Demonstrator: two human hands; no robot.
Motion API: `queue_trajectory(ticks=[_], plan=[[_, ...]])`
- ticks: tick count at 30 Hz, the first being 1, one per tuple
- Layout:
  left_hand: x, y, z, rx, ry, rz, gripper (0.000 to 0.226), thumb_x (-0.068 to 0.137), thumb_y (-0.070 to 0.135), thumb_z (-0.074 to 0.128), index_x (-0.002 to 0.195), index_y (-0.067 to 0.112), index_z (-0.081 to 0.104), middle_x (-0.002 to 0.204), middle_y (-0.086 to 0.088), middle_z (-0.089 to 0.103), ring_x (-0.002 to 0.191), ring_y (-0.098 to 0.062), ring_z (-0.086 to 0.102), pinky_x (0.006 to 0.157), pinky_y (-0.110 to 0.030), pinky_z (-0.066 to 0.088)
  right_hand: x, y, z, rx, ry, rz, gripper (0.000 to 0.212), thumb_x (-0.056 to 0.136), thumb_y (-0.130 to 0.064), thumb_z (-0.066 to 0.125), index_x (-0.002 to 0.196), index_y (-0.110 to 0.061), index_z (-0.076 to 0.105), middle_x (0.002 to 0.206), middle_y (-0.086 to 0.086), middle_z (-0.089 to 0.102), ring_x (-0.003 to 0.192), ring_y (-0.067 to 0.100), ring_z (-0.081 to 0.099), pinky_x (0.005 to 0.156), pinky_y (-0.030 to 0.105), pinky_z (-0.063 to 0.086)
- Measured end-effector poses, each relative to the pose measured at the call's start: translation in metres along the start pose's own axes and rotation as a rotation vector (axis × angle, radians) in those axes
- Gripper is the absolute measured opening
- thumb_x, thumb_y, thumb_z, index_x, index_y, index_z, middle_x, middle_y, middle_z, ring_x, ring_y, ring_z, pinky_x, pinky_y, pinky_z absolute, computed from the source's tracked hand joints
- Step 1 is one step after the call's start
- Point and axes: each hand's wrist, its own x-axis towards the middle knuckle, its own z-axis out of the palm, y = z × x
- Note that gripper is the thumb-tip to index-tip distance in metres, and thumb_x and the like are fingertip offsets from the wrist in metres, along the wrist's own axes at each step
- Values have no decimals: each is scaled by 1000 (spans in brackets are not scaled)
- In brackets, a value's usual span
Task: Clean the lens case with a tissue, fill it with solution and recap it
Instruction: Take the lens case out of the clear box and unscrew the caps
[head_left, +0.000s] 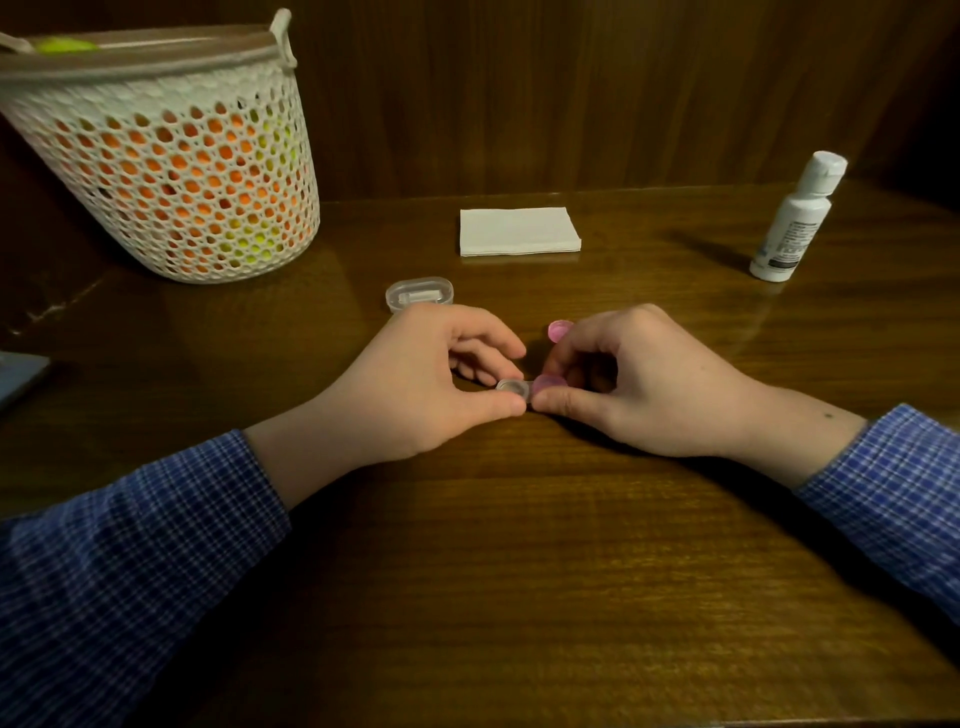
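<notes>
Pinching the lens case (511, 387) with my left hand (415, 384), my right hand (623, 384) is gripping its pink cap (546, 384); the open well is looking empty, I think.

Blue-and-white checked shirt sleeves (135, 525) over a dark brown, streak-grained wooden table (519, 571). Two pink round plastic caps (560, 329) — one on a clear plastic lens case (511, 387). White folded paper tissue (519, 231), white plastic solution bottle (795, 218), cream honeycomb-mesh plastic basket (171, 171) — orange and yellow-green showing through.
</notes>
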Motion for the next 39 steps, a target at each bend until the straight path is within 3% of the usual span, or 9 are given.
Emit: queue_trajectory(ticks=[5,8,11,21,25,39], plan=[[1,-1,-1,-1,-4,-5,33,78,24,88,108,28,74,90,22,77,87,4,73,84,-16,58,3,3,-1,-2,-11,-30,29,83,-48,72,96,-23,77,85,-11,72,71,3,62,63,30,57],[2,0,-1,-3,-7,-7,32,78,23,88,107,27,74,90,19,77,86,3,73,85,-20,59,5,5,-2,-10,-39,-54,21,85,-42,76,96,-23,77,87,-12,70,72,4,62,59,18,50],[2,1,-2,-15,-9,-11,33,78,22,88,108,26,75,90,16,78,87,1,74,83,-24,61,6,6,-3,-18,-53,-57,20,85,-41,76,97,-24,77,87,-13,70,73,6,63,57,14,47],[0,2,-1,7,8,-1,33,79,26,87,109,26,75,92,15,78,89,2,73,82,-28,63,2,4,1,1,49,-24,40,77,-59,68,105,-29,71,89,-18,66,79,0,63,59,13,50],[0,3,-1,-3,8,-6,34,78,25,88,109,26,75,92,14,78,88,2,74,81,-26,62,-1,4,2,52,78,-4,46,77,-50,75,116,-25,70,86,-15,69,78,-2,65,58,11,49],[0,3,-1,-26,2,-2,33,78,21,88,109,24,74,91,12,78,87,-1,75,81,-28,63,-1,9,-3,254,-10,41,54,81,-27,84,129,-22,61,96,-10,74,81,8,72,71,25,60]])
